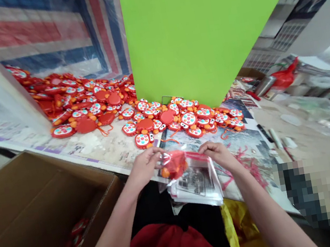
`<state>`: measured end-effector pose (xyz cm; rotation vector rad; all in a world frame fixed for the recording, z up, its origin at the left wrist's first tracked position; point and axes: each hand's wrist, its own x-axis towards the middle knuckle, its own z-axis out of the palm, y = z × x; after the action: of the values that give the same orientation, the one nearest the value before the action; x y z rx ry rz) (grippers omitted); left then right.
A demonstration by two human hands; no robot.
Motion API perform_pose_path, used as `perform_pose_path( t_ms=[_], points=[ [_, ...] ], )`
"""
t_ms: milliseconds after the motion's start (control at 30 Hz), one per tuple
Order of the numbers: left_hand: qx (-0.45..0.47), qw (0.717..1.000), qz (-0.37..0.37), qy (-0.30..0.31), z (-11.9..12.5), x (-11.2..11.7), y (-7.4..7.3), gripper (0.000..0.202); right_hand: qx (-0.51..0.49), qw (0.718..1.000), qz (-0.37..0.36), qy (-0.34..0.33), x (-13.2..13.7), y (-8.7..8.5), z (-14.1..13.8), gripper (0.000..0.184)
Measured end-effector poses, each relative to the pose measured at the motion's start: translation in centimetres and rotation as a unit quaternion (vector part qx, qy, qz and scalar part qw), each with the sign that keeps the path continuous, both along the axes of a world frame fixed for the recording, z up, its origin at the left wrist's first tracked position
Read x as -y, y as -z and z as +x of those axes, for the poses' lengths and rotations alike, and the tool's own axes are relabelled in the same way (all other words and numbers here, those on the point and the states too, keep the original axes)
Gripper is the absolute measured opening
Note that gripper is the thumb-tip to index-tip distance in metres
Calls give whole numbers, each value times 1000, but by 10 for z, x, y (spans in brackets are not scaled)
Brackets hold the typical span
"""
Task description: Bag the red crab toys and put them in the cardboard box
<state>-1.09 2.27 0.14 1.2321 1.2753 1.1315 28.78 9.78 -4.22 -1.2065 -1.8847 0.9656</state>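
Note:
A red toy (175,164) with orange feet sits in clear plastic just above the table's front edge. My left hand (148,165) is closed at its left side, fingertips pinching the plastic. My right hand (219,154) is closed too, its thumb and finger at the pink top edge of a clear plastic bag. Below both hands lies a stack of printed clear bags (195,183). Past the hands is a spread of loose red toys (189,118) with white button faces, round eyes and orange cords; some lie face down.
A larger toy heap (84,97) fills the back left beside a green panel (200,29). An open cardboard box (31,196) with more toys stands at left. Pink strips (250,168) and pens (275,138) lie at right. A yellow bag (241,228) hangs below the edge.

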Motion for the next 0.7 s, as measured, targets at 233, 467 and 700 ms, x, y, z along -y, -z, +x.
perform_pose_path(
  t_ms=[233,467,700],
  points=[
    [-476,724,121,-484,-84,79,-71,41,137,973,134,131,-83,45,8,37],
    [-527,747,315,-255,-37,61,-48,35,278,925,184,184,-96,66,-25,72],
    [-456,847,229,151,85,-5,38,17,367,887,230,160,-71,56,-14,56]
  ],
)
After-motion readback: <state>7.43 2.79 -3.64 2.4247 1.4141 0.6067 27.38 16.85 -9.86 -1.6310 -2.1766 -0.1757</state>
